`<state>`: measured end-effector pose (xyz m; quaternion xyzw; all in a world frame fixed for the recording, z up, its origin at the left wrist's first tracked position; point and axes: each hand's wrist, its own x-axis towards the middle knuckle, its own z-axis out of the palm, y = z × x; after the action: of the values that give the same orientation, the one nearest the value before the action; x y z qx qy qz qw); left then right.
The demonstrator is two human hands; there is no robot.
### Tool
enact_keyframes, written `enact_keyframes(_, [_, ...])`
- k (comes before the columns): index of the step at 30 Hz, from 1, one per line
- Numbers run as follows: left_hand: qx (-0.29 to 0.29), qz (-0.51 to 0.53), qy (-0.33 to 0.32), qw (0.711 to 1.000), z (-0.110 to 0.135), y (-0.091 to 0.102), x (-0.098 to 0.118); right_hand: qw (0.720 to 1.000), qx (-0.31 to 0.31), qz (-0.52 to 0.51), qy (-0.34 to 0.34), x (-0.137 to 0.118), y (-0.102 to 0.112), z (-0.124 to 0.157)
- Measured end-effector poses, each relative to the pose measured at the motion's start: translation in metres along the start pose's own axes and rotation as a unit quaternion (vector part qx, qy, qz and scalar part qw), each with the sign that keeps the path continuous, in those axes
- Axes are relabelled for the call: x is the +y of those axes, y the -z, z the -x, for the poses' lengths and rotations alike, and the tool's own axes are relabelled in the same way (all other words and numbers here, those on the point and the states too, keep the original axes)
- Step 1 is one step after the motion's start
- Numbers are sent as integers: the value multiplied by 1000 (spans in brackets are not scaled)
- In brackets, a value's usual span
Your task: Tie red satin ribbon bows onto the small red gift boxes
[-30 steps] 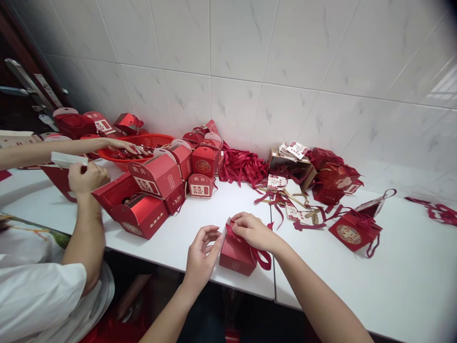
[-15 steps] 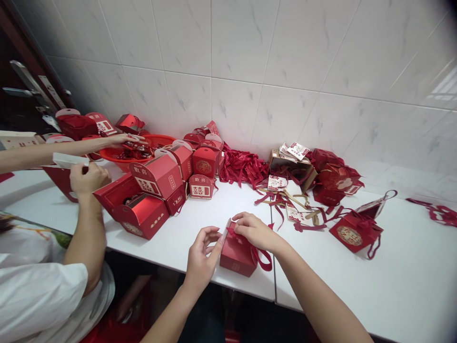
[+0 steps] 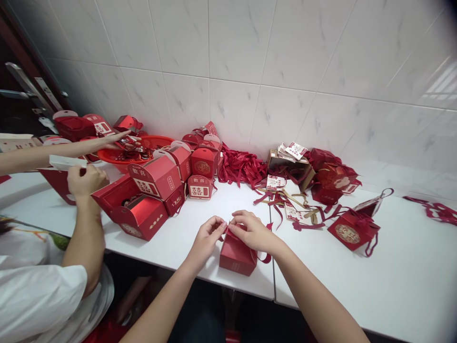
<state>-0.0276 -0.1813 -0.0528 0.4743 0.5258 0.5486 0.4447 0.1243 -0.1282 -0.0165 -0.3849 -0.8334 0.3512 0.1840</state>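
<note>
A small red gift box (image 3: pixel 238 257) stands at the front of the white table, with a dark red ribbon (image 3: pixel 264 258) looping out at its right side. My left hand (image 3: pixel 207 239) is at the box's upper left edge, thumb and forefinger pinched on a bit of the ribbon. Over the top of the box lies my right hand (image 3: pixel 253 232), its fingers bent and closed near the left fingertips. What the right fingertips grip is hidden.
Stacked red boxes (image 3: pixel 157 178) stand to the left, before a red basket (image 3: pixel 160 139). A co-worker's hand (image 3: pixel 85 180) holds a white-edged box flap. Ribbons (image 3: pixel 243 166) are heaped by the wall. Printed cards (image 3: pixel 295 150) and a finished-looking box (image 3: pixel 349 232) are on the right.
My left hand has turned and closed from beside the box's flap to a pinch at its top. My right hand has shifted slightly left. The co-worker's far hand has lifted from the basket's contents.
</note>
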Motion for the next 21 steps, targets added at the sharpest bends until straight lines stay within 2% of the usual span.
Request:
enact_keyframes(2, [16, -51, -16, 998, -4, 13, -7, 998, 58, -27, 0, 8, 5, 10])
enact_keyframes(4, [69, -189, -32, 979, -5, 36, -20, 990, 128, -55, -2, 21, 11, 25])
enact_keyframes(6, [144, -376, -33, 915, -4, 62, -34, 980, 185, -77, -14, 35, 17, 43])
enact_keyframes(8, [193, -433, -25, 880, -4, 81, -44, 972, 212, -93, -40, 48, 19, 61])
enact_keyframes(10, [212, -432, -41, 876, -4, 85, -46, 970, 212, -101, -57, 56, 15, 73])
enact_keyframes(12, [185, -375, -78, 905, -6, 73, -42, 972, 203, -103, -60, 59, 7, 78])
enact_keyframes(14, [114, -258, -96, 955, -8, 50, -34, 973, 198, -106, -54, 59, -4, 78])
enact_keyframes(16, [32, -146, -79, 986, -9, 25, -27, 972, 190, -126, -48, 59, -17, 73])
enact_keyframes(18, [-14, -95, -61, 994, -7, 5, -25, 966, 183, -177, -41, 62, -28, 68])
enact_keyframes(21, [-28, -73, -32, 996, -3, -8, -30, 942, 161, -290, -48, 69, -40, 64])
